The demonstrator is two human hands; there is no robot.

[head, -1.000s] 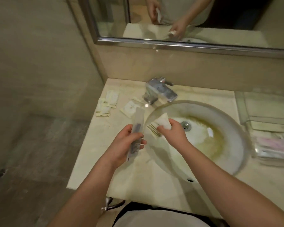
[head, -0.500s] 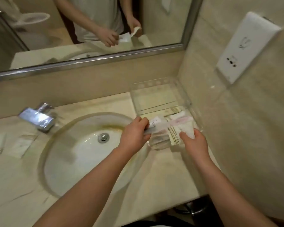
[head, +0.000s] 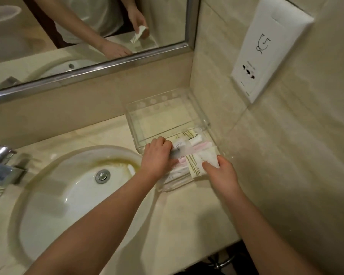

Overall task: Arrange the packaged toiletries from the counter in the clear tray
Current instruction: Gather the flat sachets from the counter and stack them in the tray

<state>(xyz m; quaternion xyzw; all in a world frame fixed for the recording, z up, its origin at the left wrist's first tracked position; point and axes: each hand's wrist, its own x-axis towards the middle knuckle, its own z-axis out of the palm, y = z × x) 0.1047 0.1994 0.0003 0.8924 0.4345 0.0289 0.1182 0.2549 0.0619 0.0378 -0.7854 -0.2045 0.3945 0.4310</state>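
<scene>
A clear tray (head: 199, 108) stands in the counter's back right corner. Its near half holds several wrapped toiletries, pink-striped and cream packets among them. My left hand (head: 157, 157) is over the tray's left side and grips a long frosted packet (head: 184, 152) that lies across the others. My right hand (head: 220, 171) is at the tray's near right edge and pinches a small white packet with gold stripes (head: 202, 162), pressing it onto the pile.
A round white sink (head: 67, 187) with a yellowish stain fills the counter's left. A chrome faucet (head: 4, 163) stands at its far left. A mirror (head: 83, 32) runs along the back wall. A white wall dispenser (head: 266, 46) hangs on the right wall.
The view swung from the counter's left side to the tray on the right. Both hands carried their packets over the sink and now hold them down inside the tray.
</scene>
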